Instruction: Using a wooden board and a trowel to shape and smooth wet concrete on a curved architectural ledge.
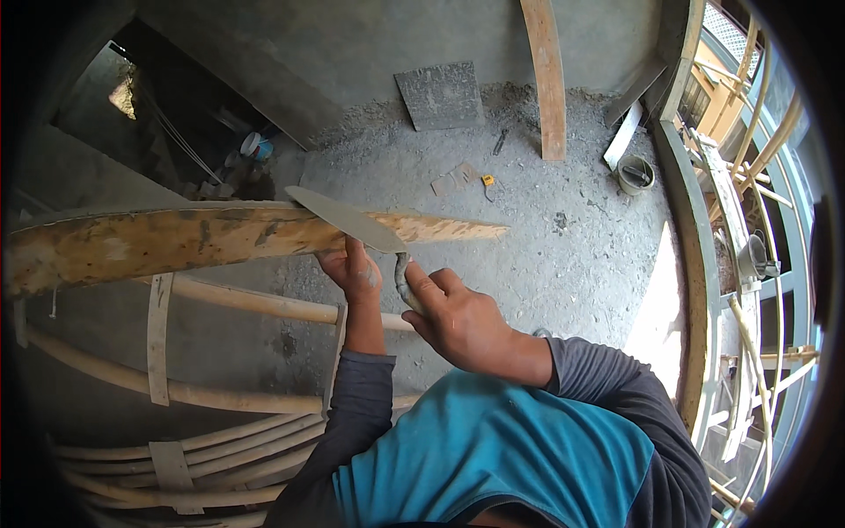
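Note:
A trowel with a long, pointed, mortar-grey blade [348, 220] is in my right hand [471, 321]. My fingers are wrapped round its bent handle, and the blade slants across a long wooden plank [176, 239]. Stains and mortar smears mark the plank, which runs from the left rim to about mid-picture. Below the blade, my left hand [355, 271] is at the plank's near edge, closed against it with the thumb up. The blade and plank partly hide its fingertips.
Bamboo poles [255, 301] with wooden crosspieces stand at lower left. On the rubble-strewn floor are a grey board [440, 95], a yellow tape measure [488, 180] and a bucket [635, 174]. An upright plank [547, 79] leans near the far wall. Bamboo scaffolding [748, 167] is outside the right-hand opening.

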`<state>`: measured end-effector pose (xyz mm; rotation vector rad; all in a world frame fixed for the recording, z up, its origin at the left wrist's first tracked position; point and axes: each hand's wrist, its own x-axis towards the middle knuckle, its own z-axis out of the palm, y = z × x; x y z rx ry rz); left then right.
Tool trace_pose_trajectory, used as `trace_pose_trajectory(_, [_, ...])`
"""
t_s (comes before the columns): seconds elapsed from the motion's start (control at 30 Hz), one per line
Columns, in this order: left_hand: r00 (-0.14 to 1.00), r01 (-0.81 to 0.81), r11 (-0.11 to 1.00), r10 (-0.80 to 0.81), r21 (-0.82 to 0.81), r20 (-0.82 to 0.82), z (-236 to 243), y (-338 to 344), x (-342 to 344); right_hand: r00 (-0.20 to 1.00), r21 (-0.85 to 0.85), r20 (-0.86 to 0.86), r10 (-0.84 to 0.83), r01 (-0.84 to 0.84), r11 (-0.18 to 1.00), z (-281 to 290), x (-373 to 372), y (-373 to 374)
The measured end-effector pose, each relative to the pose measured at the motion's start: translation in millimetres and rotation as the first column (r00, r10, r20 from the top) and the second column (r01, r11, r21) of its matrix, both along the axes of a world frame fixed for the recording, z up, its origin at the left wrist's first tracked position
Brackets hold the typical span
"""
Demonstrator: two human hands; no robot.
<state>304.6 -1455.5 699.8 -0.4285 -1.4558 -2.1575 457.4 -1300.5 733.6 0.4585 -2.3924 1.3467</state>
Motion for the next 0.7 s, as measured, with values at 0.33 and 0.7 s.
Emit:
trace_pose_trajectory(0.33, [0.997, -0.041, 0.997, 0.045, 0.064, -0.063, 16, -53, 20, 0.844, 0.403, 0.427, -0.325, 0.144, 0.904, -88, -7, 37])
trace_pose_trajectory(0.7, [0.992, -0.045, 0.999, 0.048, -0.024, 0.114, -33, -37, -2, 0.992, 0.190, 0.112, -0.052, 0.030, 0.981, 34, 5, -41])
